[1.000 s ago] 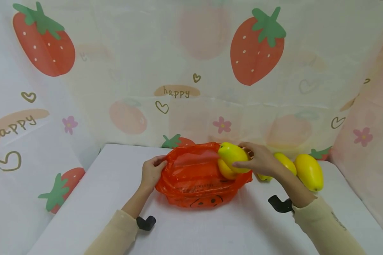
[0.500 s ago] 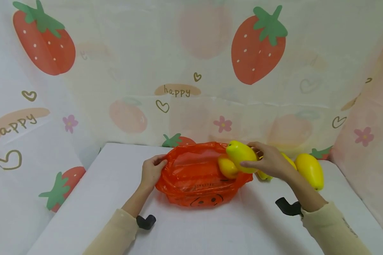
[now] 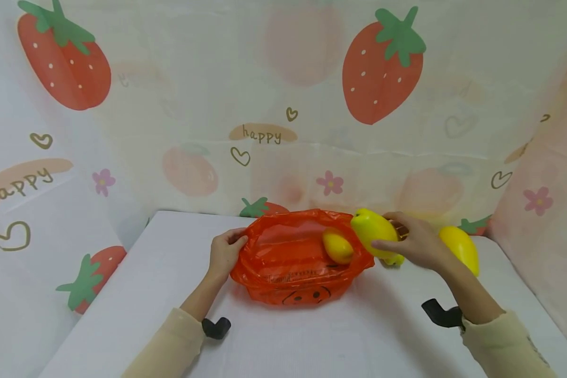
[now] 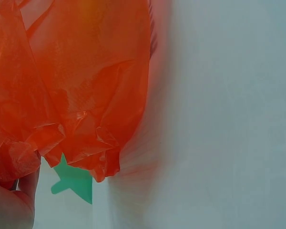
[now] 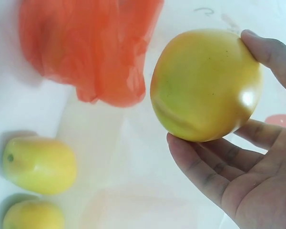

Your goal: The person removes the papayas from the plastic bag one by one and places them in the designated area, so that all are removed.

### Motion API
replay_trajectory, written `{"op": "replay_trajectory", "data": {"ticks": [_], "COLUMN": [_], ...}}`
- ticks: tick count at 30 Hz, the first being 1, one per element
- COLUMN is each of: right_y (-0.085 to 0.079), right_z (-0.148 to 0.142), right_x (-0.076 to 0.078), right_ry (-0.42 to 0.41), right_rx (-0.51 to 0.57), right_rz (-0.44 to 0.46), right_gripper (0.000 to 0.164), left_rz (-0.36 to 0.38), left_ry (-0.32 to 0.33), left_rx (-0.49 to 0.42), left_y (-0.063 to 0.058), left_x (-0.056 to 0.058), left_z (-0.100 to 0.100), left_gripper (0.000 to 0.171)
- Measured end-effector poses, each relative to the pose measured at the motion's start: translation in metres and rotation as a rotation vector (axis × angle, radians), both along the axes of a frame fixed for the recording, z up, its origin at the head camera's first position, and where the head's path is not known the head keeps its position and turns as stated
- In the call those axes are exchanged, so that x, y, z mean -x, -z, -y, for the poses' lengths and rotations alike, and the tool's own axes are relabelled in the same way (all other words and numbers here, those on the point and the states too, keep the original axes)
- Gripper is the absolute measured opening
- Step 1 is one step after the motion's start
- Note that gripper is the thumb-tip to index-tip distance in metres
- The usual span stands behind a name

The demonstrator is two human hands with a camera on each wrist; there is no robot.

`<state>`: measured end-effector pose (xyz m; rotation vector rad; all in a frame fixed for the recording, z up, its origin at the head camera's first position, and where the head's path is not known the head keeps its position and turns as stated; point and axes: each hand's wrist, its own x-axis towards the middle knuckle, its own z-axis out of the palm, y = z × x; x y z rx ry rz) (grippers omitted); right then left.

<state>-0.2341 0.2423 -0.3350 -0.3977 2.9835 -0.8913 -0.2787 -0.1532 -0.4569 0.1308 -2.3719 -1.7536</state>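
My left hand [image 3: 225,254] pinches the left rim of a red plastic bag [image 3: 283,287], which lies with its mouth spread wide. Inside the bag, toward its right side, rests a yellow mango [image 3: 337,247]. With thumb and fingertips my right hand [image 3: 418,240] grips another yellow mango [image 3: 374,233], held just off the bag's right edge. The right wrist view shows this mango [image 5: 205,86] pinched between the thumb and several fingers, apart from the bag [image 5: 95,52]. In the left wrist view only part of the left hand [image 4: 12,202] shows beside the crumpled bag.
A mango [image 3: 394,261] lies on the white table [image 3: 288,346], mostly hidden behind the held one. Another mango [image 3: 460,247] lies farther right, partly behind the right forearm. A strawberry-print cloth [image 3: 193,94] stands behind the table and at both sides.
My right hand has moved right with its mango, from over the bag's mouth to beyond its right edge. The mango inside now shows fully. My left hand keeps its hold on the rim.
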Motion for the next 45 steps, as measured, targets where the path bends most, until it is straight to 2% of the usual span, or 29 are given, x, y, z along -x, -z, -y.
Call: {"op": "replay_trajectory", "data": {"ticks": [7, 17, 35, 45], "right_y": [0.006, 0.018, 0.049, 0.06], "right_z": [-0.013, -0.036, -0.071, -0.085], "right_x": [-0.004, -0.014, -0.016, -0.017], "right_ry": [0.026, 0.085, 0.155, 0.185], "right_rx": [0.024, 0.043, -0.063, -0.13], "right_rz": [0.013, 0.034, 0.11, 0.171], "right_gripper": [0.073, 0.076, 0.082, 0.087], "left_rz": [0.012, 0.001, 0.01, 0.024], "left_ry": [0.004, 0.01, 0.004, 0.001], "left_rx": [-0.001, 0.007, -0.01, -0.027], "left_y": [0.001, -0.001, -0.001, -0.002], "left_x": [0.0, -0.001, -0.001, 0.0], "left_z": [0.001, 0.001, 0.001, 0.0], "left_gripper": [0.028, 0.028, 0.028, 0.028]}}
